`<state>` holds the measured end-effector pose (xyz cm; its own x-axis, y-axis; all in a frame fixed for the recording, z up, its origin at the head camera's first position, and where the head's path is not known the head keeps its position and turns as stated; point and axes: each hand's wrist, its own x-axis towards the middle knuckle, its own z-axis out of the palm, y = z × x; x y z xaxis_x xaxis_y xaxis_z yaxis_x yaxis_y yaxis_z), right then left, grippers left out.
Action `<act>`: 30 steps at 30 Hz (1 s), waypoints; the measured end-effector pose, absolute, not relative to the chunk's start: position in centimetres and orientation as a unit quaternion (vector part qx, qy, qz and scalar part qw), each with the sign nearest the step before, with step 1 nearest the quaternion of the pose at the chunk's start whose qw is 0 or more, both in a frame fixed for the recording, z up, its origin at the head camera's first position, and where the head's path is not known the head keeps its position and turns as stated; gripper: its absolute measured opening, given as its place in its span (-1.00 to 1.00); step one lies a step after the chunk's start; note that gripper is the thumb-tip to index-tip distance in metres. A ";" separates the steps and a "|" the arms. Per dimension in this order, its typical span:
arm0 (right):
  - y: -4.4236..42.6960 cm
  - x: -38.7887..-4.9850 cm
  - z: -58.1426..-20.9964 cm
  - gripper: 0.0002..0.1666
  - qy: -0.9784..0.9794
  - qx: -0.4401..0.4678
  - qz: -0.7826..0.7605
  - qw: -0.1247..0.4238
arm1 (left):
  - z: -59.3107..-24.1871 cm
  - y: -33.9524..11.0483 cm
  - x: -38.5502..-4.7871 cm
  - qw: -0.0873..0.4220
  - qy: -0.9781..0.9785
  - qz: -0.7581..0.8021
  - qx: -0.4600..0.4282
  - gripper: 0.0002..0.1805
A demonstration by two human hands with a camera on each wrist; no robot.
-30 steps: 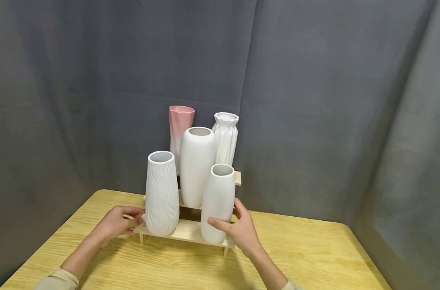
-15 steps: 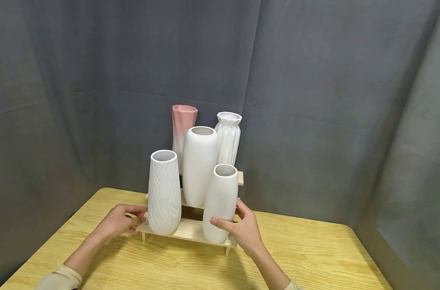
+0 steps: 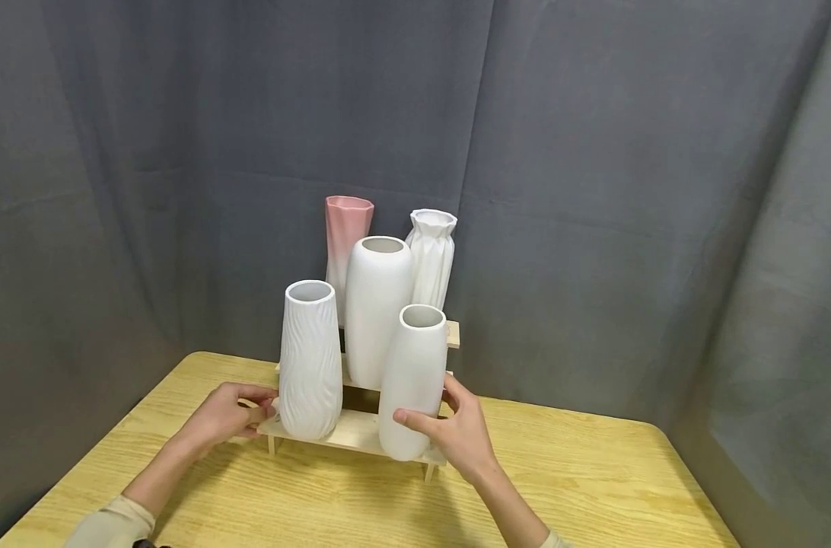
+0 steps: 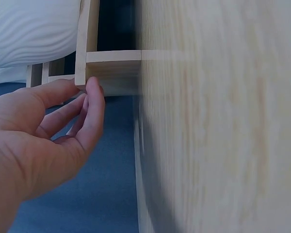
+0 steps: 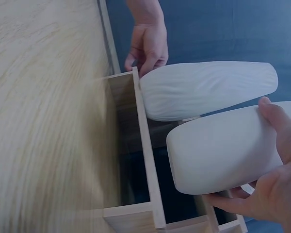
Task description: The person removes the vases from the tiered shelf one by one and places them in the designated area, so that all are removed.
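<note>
My right hand (image 3: pixel 462 435) grips a smooth white vase (image 3: pixel 413 380) low on its body, thumb across the front. In the right wrist view, a narrow gap shows between this vase's base and the lowest board of the wooden tiered stand (image 3: pixel 357 431). My left hand (image 3: pixel 218 417) pinches the left end of that board; the left wrist view shows thumb and fingers (image 4: pixel 95 104) at its corner. Beside the left hand, a white vase with wavy ridges (image 3: pixel 310 361) stands upright on the same board. The right hand's far fingers are partly hidden behind the smooth vase.
A taller smooth white vase (image 3: pixel 377 312) stands on the middle tier. Behind it are a pink-to-white vase (image 3: pixel 347 228) and a pleated white vase (image 3: pixel 432 259). The stand is on a wood-grain table (image 3: pixel 559 472), with a grey curtain (image 3: pixel 593 190) behind.
The smooth vase in my right hand has shifted slightly left relative to the stand in the last half second. My left hand keeps its hold on the board's end.
</note>
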<state>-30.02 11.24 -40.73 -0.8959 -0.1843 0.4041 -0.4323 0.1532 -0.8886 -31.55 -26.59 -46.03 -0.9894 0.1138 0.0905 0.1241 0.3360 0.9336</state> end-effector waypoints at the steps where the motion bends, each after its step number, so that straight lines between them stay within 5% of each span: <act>1: 11.3 -29.9 -40.5 -0.29 -0.749 0.207 0.622 0.100 | -46.0 -26.6 -31.6 0.004 -0.817 -0.571 -0.074 -0.59; 30: 11.6 -28.9 -36.6 -0.24 -0.739 0.218 0.622 0.139 | -46.6 -28.8 -31.2 -0.004 -0.831 -0.554 -0.045 -0.52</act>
